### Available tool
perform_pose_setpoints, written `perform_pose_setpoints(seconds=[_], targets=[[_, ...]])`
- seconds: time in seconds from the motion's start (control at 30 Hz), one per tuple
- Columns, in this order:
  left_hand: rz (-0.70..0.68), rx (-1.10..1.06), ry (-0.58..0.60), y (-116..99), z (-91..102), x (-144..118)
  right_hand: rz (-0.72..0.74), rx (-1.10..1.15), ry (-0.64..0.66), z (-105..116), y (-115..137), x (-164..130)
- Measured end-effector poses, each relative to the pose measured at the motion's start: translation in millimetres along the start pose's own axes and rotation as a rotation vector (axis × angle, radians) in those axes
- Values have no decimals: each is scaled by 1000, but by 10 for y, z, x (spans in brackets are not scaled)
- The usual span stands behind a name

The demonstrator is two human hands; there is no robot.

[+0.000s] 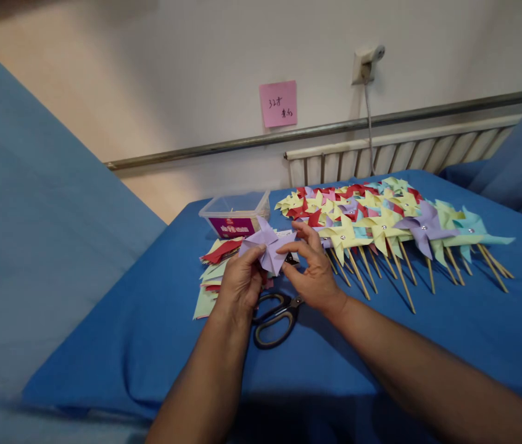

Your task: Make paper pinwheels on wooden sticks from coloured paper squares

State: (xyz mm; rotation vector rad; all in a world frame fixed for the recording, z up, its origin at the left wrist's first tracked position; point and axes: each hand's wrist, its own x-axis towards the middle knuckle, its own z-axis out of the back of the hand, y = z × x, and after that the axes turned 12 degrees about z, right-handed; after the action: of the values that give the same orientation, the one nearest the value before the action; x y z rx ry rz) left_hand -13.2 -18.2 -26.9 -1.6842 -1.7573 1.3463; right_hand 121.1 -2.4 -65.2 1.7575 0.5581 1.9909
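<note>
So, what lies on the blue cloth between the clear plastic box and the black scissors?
In the head view, a stack of cut paper squares lies there, and above it both hands, left hand and right hand, hold a purple paper pinwheel.

Scissors (pixel 274 317) lie left of pinwheels (pixel 390 225).

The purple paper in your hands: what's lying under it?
Under the purple paper, black scissors lie on the blue cloth, beside a stack of coloured paper squares. The hands hide the scissors' blades.
</note>
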Motion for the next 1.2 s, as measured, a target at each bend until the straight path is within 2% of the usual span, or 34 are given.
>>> perform_pose_setpoints(seconds=[0.1,0.3,0.63,1.2], targets=[[9,19,27,5,-6,-21,5,11,0,3,-17,13],[15,110,71,58,4,-37,-76,44,-24,10,-62,31],[21,162,47,93,-26,-47,-108,-96,-57,21,-66,68],[19,238,8,93,-28,-55,-141,-106,-57,16,-80,67]])
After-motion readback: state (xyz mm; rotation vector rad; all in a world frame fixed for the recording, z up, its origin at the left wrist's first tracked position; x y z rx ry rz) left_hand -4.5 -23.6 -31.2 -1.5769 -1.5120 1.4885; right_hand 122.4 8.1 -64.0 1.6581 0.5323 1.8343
